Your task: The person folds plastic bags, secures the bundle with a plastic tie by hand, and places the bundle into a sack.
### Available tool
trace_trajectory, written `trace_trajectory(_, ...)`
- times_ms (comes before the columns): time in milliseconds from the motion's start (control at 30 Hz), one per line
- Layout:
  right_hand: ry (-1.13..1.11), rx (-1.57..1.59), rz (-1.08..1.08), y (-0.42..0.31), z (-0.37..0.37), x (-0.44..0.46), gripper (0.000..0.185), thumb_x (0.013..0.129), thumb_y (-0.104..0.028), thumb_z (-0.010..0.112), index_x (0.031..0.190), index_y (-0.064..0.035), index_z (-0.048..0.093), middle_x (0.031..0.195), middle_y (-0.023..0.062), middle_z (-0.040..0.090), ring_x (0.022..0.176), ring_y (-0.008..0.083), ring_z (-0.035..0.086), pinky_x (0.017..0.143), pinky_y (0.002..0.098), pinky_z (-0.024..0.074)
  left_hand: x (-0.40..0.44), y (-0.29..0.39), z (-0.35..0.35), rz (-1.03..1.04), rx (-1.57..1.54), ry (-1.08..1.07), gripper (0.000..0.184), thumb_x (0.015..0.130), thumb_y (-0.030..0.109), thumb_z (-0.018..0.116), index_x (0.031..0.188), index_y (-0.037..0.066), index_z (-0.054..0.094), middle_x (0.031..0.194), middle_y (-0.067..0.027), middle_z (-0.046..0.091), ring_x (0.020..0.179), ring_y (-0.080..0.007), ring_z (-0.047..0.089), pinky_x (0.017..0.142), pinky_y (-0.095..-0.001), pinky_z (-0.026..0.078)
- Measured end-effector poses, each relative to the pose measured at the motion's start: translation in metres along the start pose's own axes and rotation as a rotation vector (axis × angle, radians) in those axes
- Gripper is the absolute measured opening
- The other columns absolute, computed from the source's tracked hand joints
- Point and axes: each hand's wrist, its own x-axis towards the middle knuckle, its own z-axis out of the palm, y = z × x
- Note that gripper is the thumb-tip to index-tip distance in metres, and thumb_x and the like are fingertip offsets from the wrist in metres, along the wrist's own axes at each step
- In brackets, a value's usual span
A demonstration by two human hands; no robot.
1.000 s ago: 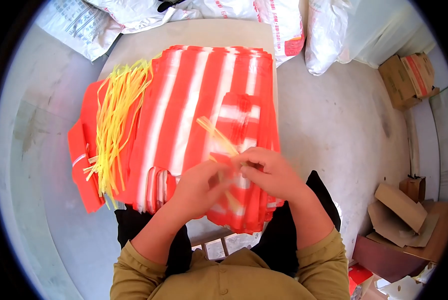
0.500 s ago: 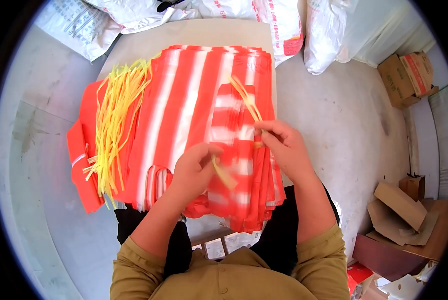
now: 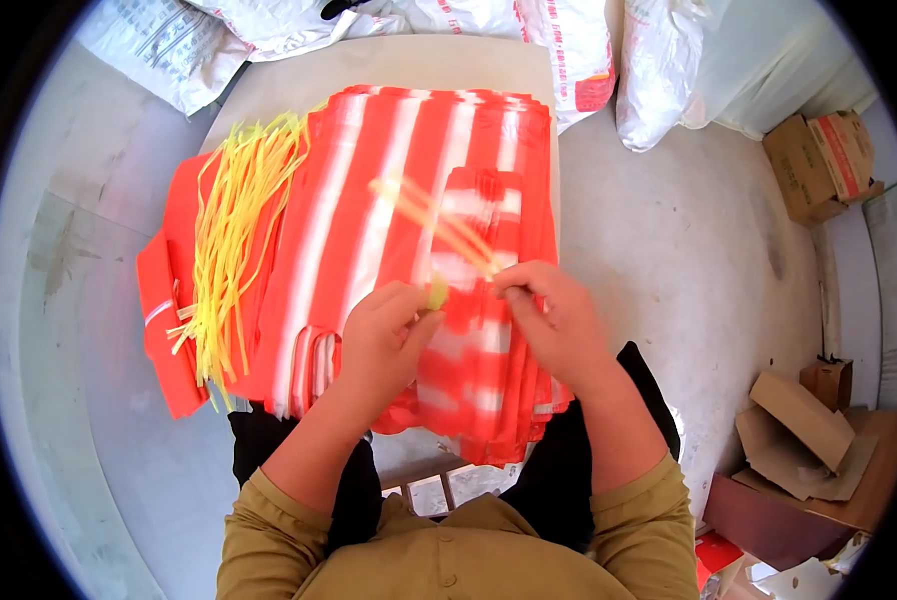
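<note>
Between my hands lies a folded red-and-white striped bundle point(image 3: 483, 350), on top of a wide stack of striped plastic bags point(image 3: 368, 200). My right hand point(image 3: 553, 315) pinches yellow strips point(image 3: 438, 225), whose blurred ends reach up and left over the stack. A small yellow end shows at the fingertips of my left hand point(image 3: 393, 335), which are closed on it at the bundle's left side. Whether both hands hold the same strips cannot be made out. A loose pile of yellow strips point(image 3: 233, 230) rests at the stack's left.
Folded red material point(image 3: 163, 330) lies at the far left of the table point(image 3: 408, 58). White printed sacks point(image 3: 658, 70) stand beyond the table. On the right are a cardboard box point(image 3: 818, 165) and an opened carton point(image 3: 803, 430) on the floor side.
The yellow strips in my right hand have swung to the left. My right hand has moved slightly down and left. The yellow end at my left hand shows shorter than before.
</note>
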Motion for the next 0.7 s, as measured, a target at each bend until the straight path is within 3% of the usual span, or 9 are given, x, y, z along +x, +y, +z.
trace_trajectory(67,-0.012,-0.101,-0.155,0.001,0.016,0.002,0.011,0.099,-0.005,0.065,0.109,-0.0049,0.07,0.1,0.0127,0.073,0.092,0.0322,0.069,0.078,0.0409,0.0545,0.001,-0.005,0.005,0.108,-0.007,0.032,0.017,0.087,0.0,0.076,0.104,0.002,0.076,0.089,-0.0095,0.067,0.075,-0.0233,0.064,0.067,-0.0345,0.051)
trace_trajectory(167,-0.063,-0.214,-0.284,-0.001,0.025,0.006,0.011,0.095,-0.001,0.065,0.104,-0.0056,0.068,0.095,0.0123,0.071,0.09,0.0351,0.066,0.079,0.045,0.0525,-0.004,0.001,0.007,0.142,0.073,0.069,0.02,0.084,-0.003,0.077,0.104,0.001,0.076,0.095,-0.011,0.071,0.08,-0.0237,0.066,0.071,-0.035,0.053)
trace_trajectory(367,-0.091,-0.26,-0.257,-0.004,0.033,0.007,0.008,0.091,-0.002,0.066,0.098,-0.0041,0.064,0.093,0.0116,0.069,0.091,0.0345,0.064,0.084,0.0461,0.0496,0.0,-0.005,0.007,0.248,0.176,0.011,0.021,0.085,-0.001,0.077,0.105,0.001,0.072,0.096,-0.0145,0.071,0.084,-0.0303,0.068,0.074,-0.0395,0.054)
trace_trajectory(467,-0.092,-0.319,-0.249,-0.002,0.036,0.004,0.019,0.085,-0.001,0.07,0.102,-0.0056,0.063,0.098,0.0094,0.069,0.095,0.0335,0.064,0.089,0.0452,0.0494,-0.001,-0.008,0.007,0.219,0.194,0.024,0.018,0.088,0.006,0.074,0.105,0.003,0.072,0.094,-0.0136,0.071,0.082,-0.0339,0.066,0.073,-0.0426,0.053)
trace_trajectory(600,-0.069,-0.474,-0.48,0.003,0.034,0.006,0.02,0.084,-0.004,0.072,0.103,-0.0069,0.067,0.097,0.0083,0.068,0.091,0.0307,0.064,0.084,0.0432,0.0512,0.0,-0.003,0.006,0.08,0.107,0.077,0.016,0.089,0.008,0.073,0.105,0.005,0.073,0.092,-0.0123,0.071,0.083,-0.0357,0.066,0.075,-0.0443,0.053)
trace_trajectory(700,-0.016,-0.513,-0.582,0.002,0.035,0.007,0.027,0.083,-0.008,0.071,0.11,-0.0092,0.07,0.098,0.0075,0.067,0.091,0.0288,0.064,0.081,0.0423,0.052,0.003,-0.005,0.003,0.176,0.105,0.055,0.017,0.089,0.006,0.073,0.105,0.004,0.073,0.093,-0.0114,0.07,0.087,-0.0339,0.067,0.074,-0.0435,0.054)
